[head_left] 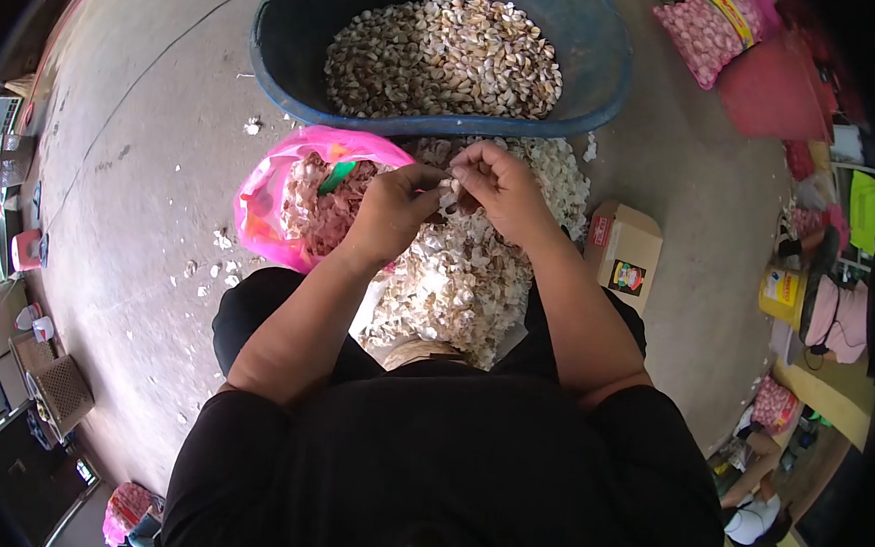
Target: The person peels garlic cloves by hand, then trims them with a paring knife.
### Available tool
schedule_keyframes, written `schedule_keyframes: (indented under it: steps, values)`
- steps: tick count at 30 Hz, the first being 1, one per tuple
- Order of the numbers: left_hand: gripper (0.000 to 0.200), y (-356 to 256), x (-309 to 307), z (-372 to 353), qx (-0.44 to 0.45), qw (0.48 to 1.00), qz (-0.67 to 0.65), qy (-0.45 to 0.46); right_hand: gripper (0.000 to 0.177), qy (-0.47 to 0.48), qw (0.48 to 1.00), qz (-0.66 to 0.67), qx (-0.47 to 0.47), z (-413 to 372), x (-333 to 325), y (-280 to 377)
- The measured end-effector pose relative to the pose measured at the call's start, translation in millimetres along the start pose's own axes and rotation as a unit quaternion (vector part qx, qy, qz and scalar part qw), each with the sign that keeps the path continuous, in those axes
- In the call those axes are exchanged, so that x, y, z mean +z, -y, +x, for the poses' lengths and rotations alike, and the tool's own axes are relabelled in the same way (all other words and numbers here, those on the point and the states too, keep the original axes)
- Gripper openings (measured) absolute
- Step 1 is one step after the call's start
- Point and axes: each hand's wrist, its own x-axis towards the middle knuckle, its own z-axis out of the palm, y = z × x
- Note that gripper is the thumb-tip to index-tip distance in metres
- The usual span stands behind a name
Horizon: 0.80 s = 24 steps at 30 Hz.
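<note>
My left hand [397, 209] and my right hand [503, 191] meet over a heap of papery garlic skins [447, 284] between my legs. Both are closed, fingertips pinched on a small pale garlic clove [449, 196] held between them. Beyond them, a large blue tub [366, 124] holds many garlic cloves [451, 59]. Beside my left hand lies an open pink plastic bag [263, 178] with reddish skins and a green scrap [337, 177] inside. Which fingers bear on the clove is partly hidden.
An open cardboard box [635, 230] stands right of the heap. A pink net bag of garlic [708, 34] and a red container [774, 89] are at the upper right. A yellow bucket [782, 295] stands farther right. Another person [753, 518] shows at the lower right.
</note>
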Motion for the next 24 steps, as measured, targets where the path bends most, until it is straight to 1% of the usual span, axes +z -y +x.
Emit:
schedule_keyframes:
  steps: [1,3,4,6,7,10,12,13,14,15,16,18,21,22,24]
  values:
    - [0.021,-4.3,0.9,-1.8,0.004,1.0,-0.024,-0.002,0.009,0.005,1.0,0.028,-0.013,-1.4,-0.9,0.6]
    - [0.02,-11.8,2.9,-4.7,0.01,0.997,-0.071,-0.003,0.008,0.013,0.998,-0.005,-0.057,-3.9,2.7,-2.5]
    - [0.019,-9.4,2.5,-3.7,0.011,0.997,-0.08,0.012,0.008,0.016,0.997,-0.021,-0.078,-4.8,3.7,-3.7]
    - [0.018,-2.8,2.0,-1.2,0.014,0.994,-0.097,0.042,0.008,0.034,0.999,0.0,-0.018,-7.2,0.6,-0.5]
    - [0.02,-2.0,4.2,-1.6,0.015,0.994,-0.105,0.039,0.009,0.042,0.999,0.011,0.013,-8.8,-1.3,0.4]
    - [0.022,-2.7,14.0,-5.6,0.012,0.991,-0.132,0.021,0.008,-0.013,0.997,-0.044,-0.066,-9.7,1.5,-11.1]
    - [0.021,-4.8,21.6,-6.9,0.0,0.988,-0.156,-0.008,0.006,-0.062,0.997,-0.007,-0.033,-12.4,4.3,-9.7]
    - [0.019,-2.8,21.6,-5.0,0.009,0.982,-0.188,-0.01,0.005,-0.087,0.996,0.011,-0.016,-13.4,5.1,-8.3]
    - [0.018,1.4,20.9,-1.7,0.018,0.975,-0.22,-0.012,0.005,-0.096,0.99,0.103,0.006,-13.7,5.3,-7.2]
    - [0.017,4.2,20.1,0.8,0.027,0.967,-0.252,-0.015,0.004,-0.104,0.975,0.194,0.028,-13.9,5.5,-6.3]
    - [0.016,5.4,19.0,2.5,0.03,0.967,-0.251,-0.023,0.003,-0.111,0.951,0.284,0.05,-14.0,5.5,-5.9]
    - [0.015,6.3,17.5,4.6,0.036,0.967,-0.248,-0.039,0.004,-0.095,0.943,0.314,0.059,-14.3,-1.6,-9.4]
    - [0.013,3.8,20.4,4.9,0.066,0.983,-0.161,-0.058,0.007,-0.071,0.933,0.343,0.082,-15.8,-11.5,-16.2]
    - [0.012,0.9,22.9,3.9,0.071,0.982,-0.163,-0.061,0.008,-0.062,0.93,0.35,0.092,-16.3,-12.8,-17.3]
    - [0.011,-6.5,27.8,1.5,0.08,0.98,-0.167,-0.068,0.009,-0.096,0.926,0.354,0.09,-16.5,-9.3,-15.9]
